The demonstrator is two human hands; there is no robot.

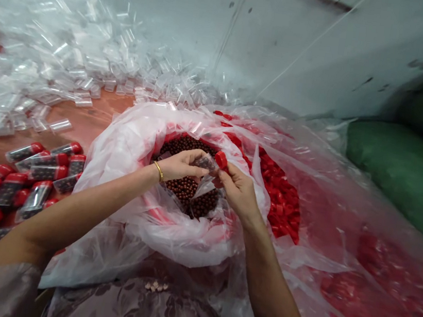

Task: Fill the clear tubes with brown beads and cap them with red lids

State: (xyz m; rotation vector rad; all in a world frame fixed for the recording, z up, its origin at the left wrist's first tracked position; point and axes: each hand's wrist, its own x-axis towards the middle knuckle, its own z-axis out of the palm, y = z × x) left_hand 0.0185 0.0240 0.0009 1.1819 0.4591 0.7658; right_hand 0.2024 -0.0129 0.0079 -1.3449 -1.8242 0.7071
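**Capping tubes: one in hand, a batch done, many empties left**

Forearms reach out from the lap. Left hand [181, 166] pinches a filled tube [205, 163] over the bag of beads [187, 189]; right hand [239, 191] pinches a red cap [221, 160] at its mouth, not yet seated. Loose caps [281, 201] lie just right. Capped tubes [13, 184] lie left; empty tubes [52, 65] are heaped beyond.

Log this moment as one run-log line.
left hand: holds filled clear tube | right hand: red cap at tube mouth | below: bag of brown beads | left: capped tubes
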